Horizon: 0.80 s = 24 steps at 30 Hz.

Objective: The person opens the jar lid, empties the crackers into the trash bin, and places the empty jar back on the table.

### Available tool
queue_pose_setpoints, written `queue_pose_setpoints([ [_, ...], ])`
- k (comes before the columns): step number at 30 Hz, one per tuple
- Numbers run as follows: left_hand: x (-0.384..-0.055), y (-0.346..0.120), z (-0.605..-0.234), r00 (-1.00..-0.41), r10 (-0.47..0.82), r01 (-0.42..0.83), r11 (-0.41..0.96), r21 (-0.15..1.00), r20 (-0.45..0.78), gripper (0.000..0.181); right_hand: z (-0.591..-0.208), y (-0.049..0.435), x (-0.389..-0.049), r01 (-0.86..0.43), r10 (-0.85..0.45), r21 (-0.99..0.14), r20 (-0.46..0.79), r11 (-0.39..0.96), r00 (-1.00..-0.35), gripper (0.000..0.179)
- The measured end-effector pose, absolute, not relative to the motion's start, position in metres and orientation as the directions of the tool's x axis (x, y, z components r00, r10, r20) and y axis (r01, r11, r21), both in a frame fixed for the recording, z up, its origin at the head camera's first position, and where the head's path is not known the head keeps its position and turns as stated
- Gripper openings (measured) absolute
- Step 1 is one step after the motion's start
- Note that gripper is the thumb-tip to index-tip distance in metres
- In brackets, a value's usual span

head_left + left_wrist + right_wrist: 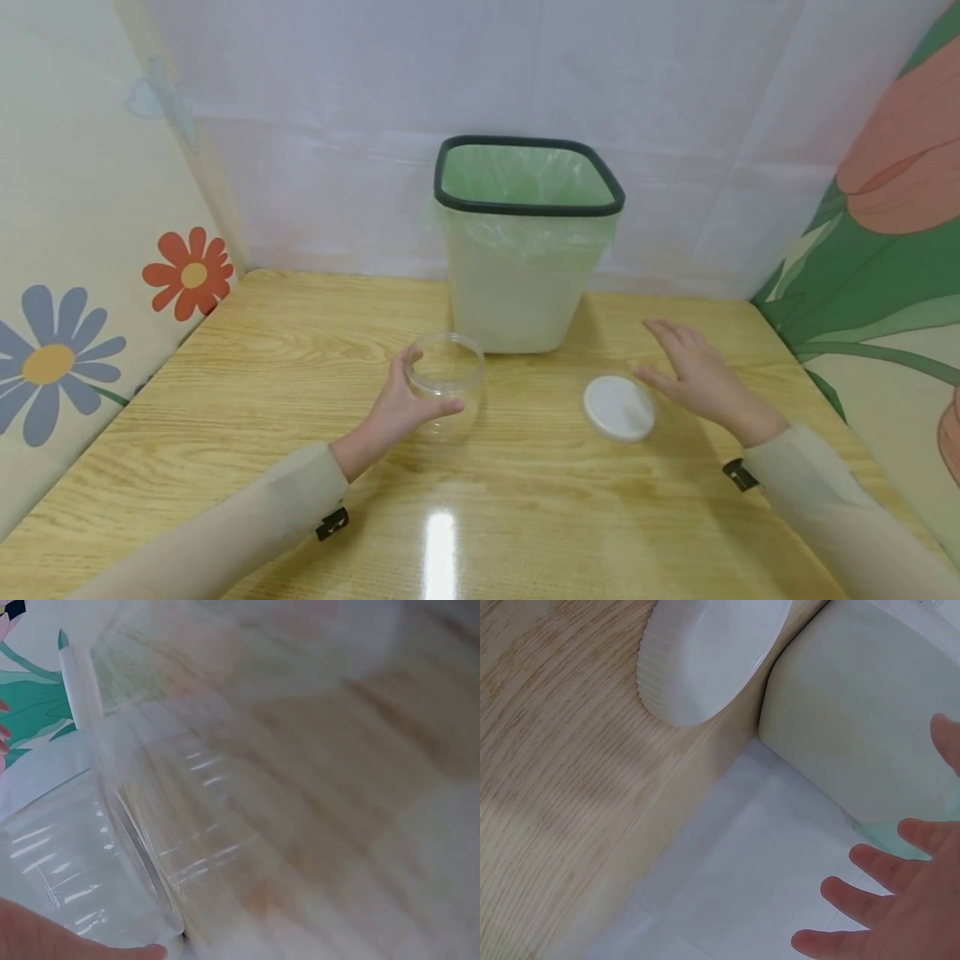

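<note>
A clear plastic jar [450, 385] with an uncovered mouth stands on the wooden table. My left hand [392, 408] holds it from the left side, thumb across the near wall and fingers round the back. Ribbed clear walls of the jar [64, 862] show in the left wrist view, with my thumb at the bottom edge. To the right, a round white lid [619, 408] lies on the table, its ridged rim visible in the right wrist view. My right hand [697, 379] hovers just right of the lid, fingers spread and holding nothing.
Behind the jar and lid stands a pale bin [517, 292] with a dark rim and a green liner bag [525, 175]. A white sheet [337, 192] hangs along the back of the table [300, 350]. Flower-printed cloths flank both sides.
</note>
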State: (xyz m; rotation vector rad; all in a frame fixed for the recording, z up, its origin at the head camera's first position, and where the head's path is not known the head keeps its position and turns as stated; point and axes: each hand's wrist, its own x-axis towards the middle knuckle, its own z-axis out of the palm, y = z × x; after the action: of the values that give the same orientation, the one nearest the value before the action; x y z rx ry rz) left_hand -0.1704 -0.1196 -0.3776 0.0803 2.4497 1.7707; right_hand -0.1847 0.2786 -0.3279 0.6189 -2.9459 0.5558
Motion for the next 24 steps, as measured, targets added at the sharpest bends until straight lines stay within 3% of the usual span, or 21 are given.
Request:
queue_pose_setpoints([
  [24, -0.1674, -0.1172, -0.3800, -0.979, 0.173, -0.042, 0.341, 0.939, -0.107, 0.119, -0.3321, 0.2746, -0.1822, -0.423, -0.390, -0.297, 0.164, 0.856, -0.906, 0.074],
])
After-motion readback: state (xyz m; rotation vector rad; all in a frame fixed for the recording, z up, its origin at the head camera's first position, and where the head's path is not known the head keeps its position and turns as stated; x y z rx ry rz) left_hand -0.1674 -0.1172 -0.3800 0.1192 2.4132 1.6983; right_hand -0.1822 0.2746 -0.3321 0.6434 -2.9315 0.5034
